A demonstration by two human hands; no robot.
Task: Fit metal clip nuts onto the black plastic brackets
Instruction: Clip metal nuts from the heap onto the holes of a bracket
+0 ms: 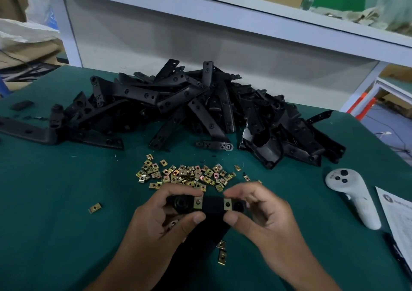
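Brackets lay scattered at the far left of the green bench (55, 179), one long black bracket (24, 130) flat by the edge, and a single stray clip nut (95, 207) sat alone nearer the person. Toward the middle, a large heap of black plastic brackets (200, 108) was piled at the back of the bench, and in front of it a loose spread of brass-coloured metal clip nuts (189, 176) lay just beyond the hands. The left hand (156, 219) gripped the held bracket (211, 206) by its left end, thumb below and fingers curled over the top, beside a round boss on the part. One fitted clip nut (198, 202) sat on the bracket right at the left thumb and forefinger. The right hand (265, 215) pinched the bracket's right end, forefinger and thumb closed on a second clip nut (227, 204) seated there. The bracket ran down between the wrists, with two more clip nuts (221, 251) on or by its lower arm; which, I could not tell. Farther right a white handheld controller (352, 197) lay on the bench, well apart from the hands, and a printed sheet of paper (396, 215) lay at the right edge.
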